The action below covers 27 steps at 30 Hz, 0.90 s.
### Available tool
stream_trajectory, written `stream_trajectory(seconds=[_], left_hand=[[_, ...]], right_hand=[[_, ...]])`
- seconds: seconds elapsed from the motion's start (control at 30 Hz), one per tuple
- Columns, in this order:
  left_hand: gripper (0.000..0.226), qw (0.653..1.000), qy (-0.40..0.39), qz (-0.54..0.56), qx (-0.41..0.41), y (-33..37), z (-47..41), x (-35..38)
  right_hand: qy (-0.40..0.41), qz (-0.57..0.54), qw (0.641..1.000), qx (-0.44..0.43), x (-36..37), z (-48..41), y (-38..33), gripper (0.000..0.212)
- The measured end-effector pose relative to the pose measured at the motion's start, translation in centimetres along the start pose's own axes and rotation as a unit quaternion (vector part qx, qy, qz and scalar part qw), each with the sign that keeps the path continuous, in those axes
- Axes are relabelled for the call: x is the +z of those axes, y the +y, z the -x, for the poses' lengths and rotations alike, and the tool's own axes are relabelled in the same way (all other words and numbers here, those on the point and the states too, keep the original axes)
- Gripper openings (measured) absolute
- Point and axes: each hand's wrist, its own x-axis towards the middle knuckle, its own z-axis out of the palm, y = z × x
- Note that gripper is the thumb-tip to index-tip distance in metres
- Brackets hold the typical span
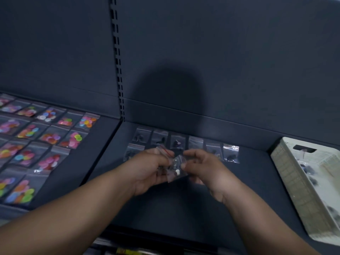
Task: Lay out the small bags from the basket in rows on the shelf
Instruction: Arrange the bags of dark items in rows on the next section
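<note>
Hands are busy in the middle of the dark shelf (184,208). The left hand (147,172) is curled shut around a little bunch of small clear bags (174,167), and one has a red strip on top. The right hand (204,168) pinches the edge of a bag in that bunch with thumb and fingers, as if to pull one free. The bags look thin and slippery, so two could come away stuck together, or the bunch could slide out of the left hand and fall on the row of bags (185,142) lying at the far side, just past the hands. That could knock the neat row crooked. Over on the right sits the white basket (287,173). It has more small bags with dark bits inside, but they are blurry. On the left shelf lie rows of bags with bright buttons (44,140).
</note>
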Motion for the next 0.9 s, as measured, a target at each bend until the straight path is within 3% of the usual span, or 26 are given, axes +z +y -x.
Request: stream_trajectory(seconds=[0.1,0.37,0.47,0.7,0.77,0.83,0.9], left_hand=[[0.021,1.000,0.015,-0.004,0.015,-0.2,0.0,-0.7],[0.016,0.985,0.077,-0.149,0.026,-0.8,-0.2,-1.3],[0.015,0.981,0.119,-0.143,0.050,0.0,-0.2,-1.8],[0.016,0.979,0.193,-0.002,0.073,2.6,0.1,-3.4],[0.018,0.974,0.210,0.007,0.087,3.0,0.1,-3.8],[0.022,0.969,0.225,0.009,0.099,3.3,0.1,-4.3],[0.023,0.968,0.229,0.010,0.105,3.5,0.1,-4.7]], right_hand=[[-0.004,-0.031,0.999,-0.019,0.7,-0.4,-0.3,0.022],[-0.003,-0.125,0.991,-0.037,1.7,-1.2,-0.8,0.019],[0.003,-0.095,0.994,-0.052,1.9,-1.9,-0.6,0.018],[-0.021,0.088,0.993,-0.075,2.9,-4.6,-0.3,0.020],[0.025,0.228,0.963,-0.144,3.0,-5.1,0.0,0.025],[0.102,0.384,0.890,-0.223,2.8,-4.8,0.4,0.034],[0.136,0.433,0.844,-0.285,3.0,-3.9,0.9,0.027]])
